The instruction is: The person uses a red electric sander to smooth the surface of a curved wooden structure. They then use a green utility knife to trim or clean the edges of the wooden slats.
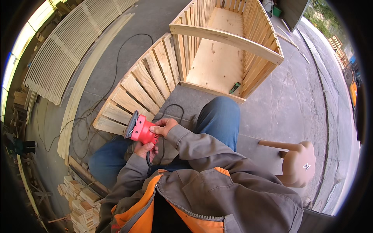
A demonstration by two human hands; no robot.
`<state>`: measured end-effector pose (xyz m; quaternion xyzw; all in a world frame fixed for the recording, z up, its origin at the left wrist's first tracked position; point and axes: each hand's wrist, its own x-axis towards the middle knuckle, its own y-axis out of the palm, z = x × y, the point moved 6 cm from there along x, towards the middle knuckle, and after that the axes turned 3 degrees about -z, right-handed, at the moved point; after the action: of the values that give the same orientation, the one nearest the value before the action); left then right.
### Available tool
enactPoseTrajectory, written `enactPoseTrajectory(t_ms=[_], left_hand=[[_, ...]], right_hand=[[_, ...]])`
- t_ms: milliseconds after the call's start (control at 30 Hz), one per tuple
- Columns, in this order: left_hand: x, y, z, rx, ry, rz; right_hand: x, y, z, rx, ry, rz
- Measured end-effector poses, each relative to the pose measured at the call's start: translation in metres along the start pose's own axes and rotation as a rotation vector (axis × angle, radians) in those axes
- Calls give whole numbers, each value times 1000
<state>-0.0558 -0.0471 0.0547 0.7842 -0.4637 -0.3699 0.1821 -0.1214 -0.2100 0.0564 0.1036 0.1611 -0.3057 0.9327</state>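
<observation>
A red handheld electric sander [140, 129] is being gripped over the lap, the left hand [145, 148] closed beneath, the right hand [164, 126] closed on top, its pad being turned toward the slatted wooden panel [140, 87].

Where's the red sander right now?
In the head view, the red sander sits left of centre, held by both the left hand and right hand above the person's lap, just in front of the slatted wooden panel.
</observation>
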Motion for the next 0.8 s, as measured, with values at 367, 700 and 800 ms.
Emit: enactPoseTrajectory(t_ms=[367,700,800], left_hand=[[0,-15,15,-159,-62,1],[1,-27,18,-180,-97,13],[-1,-24,17,-171,-74,11]], right_hand=[[1,1,-11,69,118,-17],[15,10,-24,187,100,44],[14,10,-22,195,101,26]])
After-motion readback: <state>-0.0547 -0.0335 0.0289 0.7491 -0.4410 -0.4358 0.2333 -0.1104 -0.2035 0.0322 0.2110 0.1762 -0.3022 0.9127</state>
